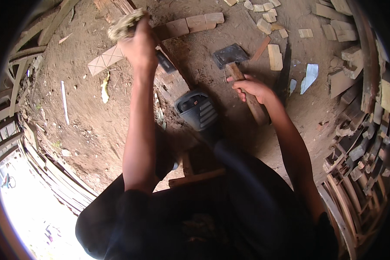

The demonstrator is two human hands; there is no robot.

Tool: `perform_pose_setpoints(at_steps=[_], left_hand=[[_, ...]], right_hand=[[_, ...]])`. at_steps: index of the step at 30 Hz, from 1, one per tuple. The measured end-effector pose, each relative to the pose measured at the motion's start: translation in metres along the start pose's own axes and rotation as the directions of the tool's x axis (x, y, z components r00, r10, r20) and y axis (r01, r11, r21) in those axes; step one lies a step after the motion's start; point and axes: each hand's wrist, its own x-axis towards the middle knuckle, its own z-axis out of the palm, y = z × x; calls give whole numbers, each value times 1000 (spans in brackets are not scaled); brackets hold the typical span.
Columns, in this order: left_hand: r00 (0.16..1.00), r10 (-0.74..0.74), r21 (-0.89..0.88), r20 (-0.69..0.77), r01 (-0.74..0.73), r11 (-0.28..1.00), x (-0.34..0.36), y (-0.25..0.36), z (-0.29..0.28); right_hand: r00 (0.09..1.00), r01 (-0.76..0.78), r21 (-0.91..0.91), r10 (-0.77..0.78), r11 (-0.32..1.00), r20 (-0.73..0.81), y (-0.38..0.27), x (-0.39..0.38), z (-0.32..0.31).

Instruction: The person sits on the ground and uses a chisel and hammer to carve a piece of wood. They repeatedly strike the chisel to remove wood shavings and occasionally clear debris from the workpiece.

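Observation:
My left hand (139,50) is closed around a rough, pale tan chunk (125,26), blurred by motion, its kind unclear. It is over a thick wooden beam (171,84) lying on the dirt. A curved wooden piece (106,60) with pencil-like crossed lines reaches out from beneath that hand; a jointed curved strip (190,24) shows on the other side. My right hand (252,89) grips the thick wooden handle of an adze-like tool (230,55), whose broad dark metal head points away from me. A dark object (164,61) lies along the beam, partly hidden by my left wrist.
My black shoe (197,112) stands by the beam's near end. Cut wood blocks (274,57) are scattered beyond the tool. Piled offcuts (362,147) line the right side. Stacked curved timbers (52,167) run along the left. A pale scrap (309,78) lies on the dirt.

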Motion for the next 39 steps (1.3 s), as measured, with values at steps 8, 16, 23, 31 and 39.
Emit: perform_pose_setpoints(at_steps=[8,16,23,31,39], left_hand=[[961,268,156,-72,-255,954,19,-35,8],[866,498,426,39,-465,776,9,-28,3],[977,180,177,110,-197,964,-9,-12,13],[988,109,207,106,-129,970,1,-23,12],[989,146,303,26,-147,942,9,-24,8]], right_hand=[[996,-6,-57,1,998,-92,-34,-18,18],[882,272,-463,-411,843,-230,-162,-102,42],[833,344,-713,-549,611,-69,-249,-152,106],[859,248,-893,-512,375,24,-263,-157,123],[879,373,-818,-449,439,161,-273,-125,108]])
